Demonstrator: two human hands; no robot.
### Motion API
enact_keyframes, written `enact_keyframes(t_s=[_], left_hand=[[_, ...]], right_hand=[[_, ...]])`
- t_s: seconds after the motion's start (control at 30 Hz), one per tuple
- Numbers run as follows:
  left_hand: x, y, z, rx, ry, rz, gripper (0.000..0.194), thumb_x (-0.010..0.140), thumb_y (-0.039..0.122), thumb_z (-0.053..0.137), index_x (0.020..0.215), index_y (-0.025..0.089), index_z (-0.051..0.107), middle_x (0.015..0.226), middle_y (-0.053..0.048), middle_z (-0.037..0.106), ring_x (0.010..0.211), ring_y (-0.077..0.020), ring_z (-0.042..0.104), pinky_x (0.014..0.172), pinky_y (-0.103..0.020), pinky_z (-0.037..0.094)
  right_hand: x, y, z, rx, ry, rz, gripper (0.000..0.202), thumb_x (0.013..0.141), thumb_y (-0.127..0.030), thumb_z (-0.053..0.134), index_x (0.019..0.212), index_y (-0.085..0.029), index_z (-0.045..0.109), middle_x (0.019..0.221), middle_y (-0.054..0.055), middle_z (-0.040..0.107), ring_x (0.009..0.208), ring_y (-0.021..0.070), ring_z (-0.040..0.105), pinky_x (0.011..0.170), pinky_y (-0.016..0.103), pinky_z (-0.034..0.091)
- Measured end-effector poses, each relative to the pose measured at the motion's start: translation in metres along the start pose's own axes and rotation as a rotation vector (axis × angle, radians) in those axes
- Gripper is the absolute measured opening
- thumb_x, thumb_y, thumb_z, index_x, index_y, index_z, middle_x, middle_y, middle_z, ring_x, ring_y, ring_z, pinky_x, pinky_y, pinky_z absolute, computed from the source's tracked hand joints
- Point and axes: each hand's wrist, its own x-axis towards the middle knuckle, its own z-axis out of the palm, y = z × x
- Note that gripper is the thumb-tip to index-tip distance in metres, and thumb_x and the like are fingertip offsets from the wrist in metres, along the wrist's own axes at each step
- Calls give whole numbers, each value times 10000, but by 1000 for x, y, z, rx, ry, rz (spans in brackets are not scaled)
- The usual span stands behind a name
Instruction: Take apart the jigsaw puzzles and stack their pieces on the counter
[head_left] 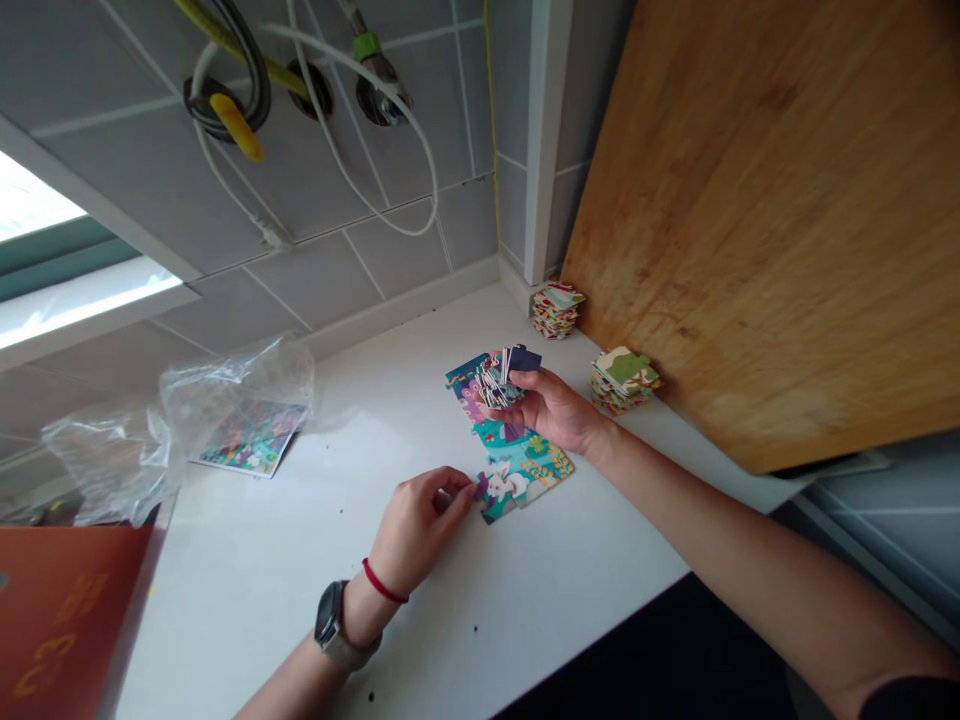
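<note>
A partly joined jigsaw puzzle (pixel 536 455) lies on the white counter, teal and purple with a white animal and orange leaves. Over its upper part, my right hand (pixel 559 405) holds a loose stack of puzzle pieces (pixel 495 385), with a dark blue piece sticking out at the top. My left hand (pixel 424 520) is at the puzzle's lower left edge. Its thumb and forefinger pinch a small purple puzzle piece (pixel 481 487), mostly covered by the fingertips, against that edge.
Two stacks of puzzle pieces, one (pixel 556 310) in the corner and another (pixel 624 378) nearer, stand by a leaning wooden board (pixel 765 220). At left, a clear plastic bag (pixel 236 385) partly covers a picture card (pixel 251 440). An orange box (pixel 67 610) sits at the counter's left edge.
</note>
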Motion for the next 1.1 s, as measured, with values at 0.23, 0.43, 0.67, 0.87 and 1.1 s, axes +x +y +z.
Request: enact_keyframes(t_s=[0.23, 0.43, 0.67, 0.87, 1.1], left_hand=[[-4, -1, 9, 300, 82, 556, 275, 957, 390, 626, 1191, 267, 700, 1300, -124, 639, 1154, -283, 614, 919, -454, 559], [-8, -2, 17, 267, 60, 624, 217, 975, 288, 608, 1170, 251, 696, 1293, -104, 668, 1200, -272, 590, 958, -445, 552], [-12, 4, 26, 326, 136, 564, 243, 969, 272, 613, 1201, 259, 683, 1275, -98, 665, 1115, -268, 595, 889, -442, 554], [-17, 11, 30, 419, 177, 531, 271, 970, 238, 585, 1229, 247, 663, 1243, -117, 665, 1048, -271, 591, 822, -437, 548], [-17, 12, 30, 471, 187, 546, 257, 963, 236, 588, 1207, 244, 669, 1226, -114, 670, 1048, -278, 599, 817, -434, 545]], right_hand=[[-1, 0, 1, -6, -18, 11, 385, 800, -245, 737, 1174, -231, 648, 1012, 38, 781, 917, 240, 770, 814, 395, 663], [-1, 0, 1, -9, -5, 26, 412, 809, -233, 727, 1212, -224, 637, 991, 37, 783, 906, 238, 772, 819, 401, 660], [1, 4, -2, -12, -28, 12, 387, 825, -242, 722, 1203, -232, 641, 1000, 39, 782, 927, 240, 765, 821, 406, 656], [0, 2, 2, -20, -13, 14, 447, 812, -238, 730, 1247, -235, 627, 989, 38, 782, 919, 241, 766, 817, 408, 656], [-1, 1, 3, -6, -19, 12, 413, 825, -239, 716, 1230, -236, 634, 993, 37, 782, 925, 242, 766, 794, 391, 660]])
